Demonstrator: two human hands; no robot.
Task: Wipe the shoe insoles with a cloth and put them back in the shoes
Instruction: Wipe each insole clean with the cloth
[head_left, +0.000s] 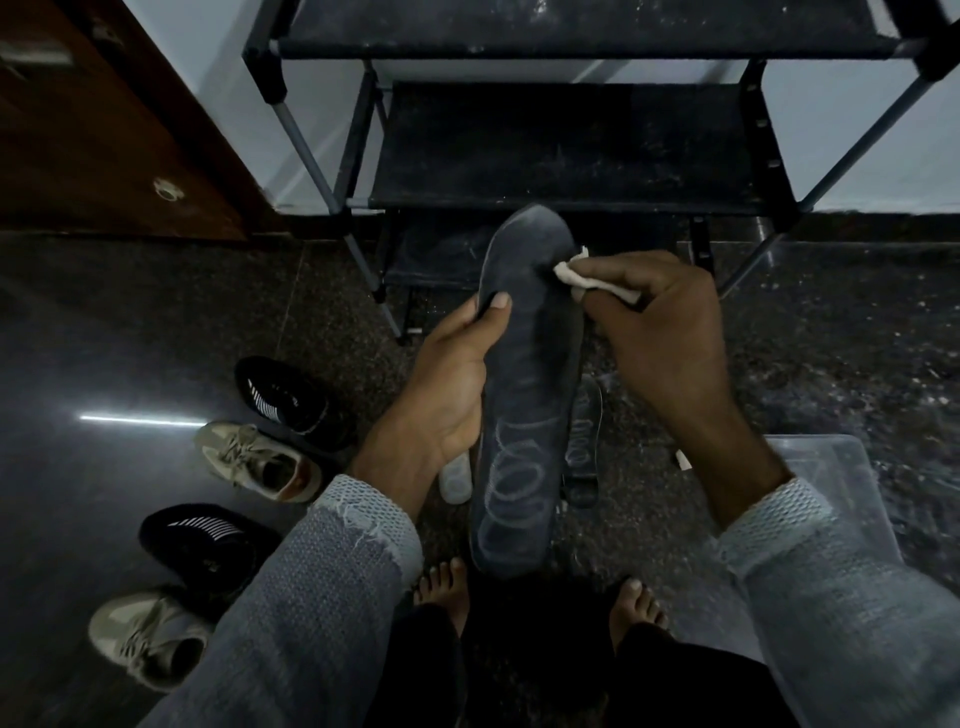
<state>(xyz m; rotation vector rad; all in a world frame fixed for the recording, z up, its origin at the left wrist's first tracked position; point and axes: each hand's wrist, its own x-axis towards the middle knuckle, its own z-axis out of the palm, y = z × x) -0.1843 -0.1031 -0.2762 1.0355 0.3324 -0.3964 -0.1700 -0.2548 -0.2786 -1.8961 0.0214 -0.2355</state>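
Left hand (457, 374) gripping a dark insole (524, 395) by its edge, thumb on top. Right hand (670, 338) pinching a white cloth (571, 273) against the insole's toe end. Second insole (584, 436) on the floor (156, 322) beneath; four shoes, black (291, 400) and beige (254, 460), lined up at left, shoe rack (571, 150) ahead.

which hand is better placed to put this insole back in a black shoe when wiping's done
Left, probably. The left hand already grips the insole, and the black shoes lie on its side. The right hand has its grip on the cloth.

floor (130, 332): dark speckled stone | on it: two black shoes (291, 402), two beige sneakers (257, 462), insole (584, 431), shoe rack (571, 145), clear lid (831, 483)
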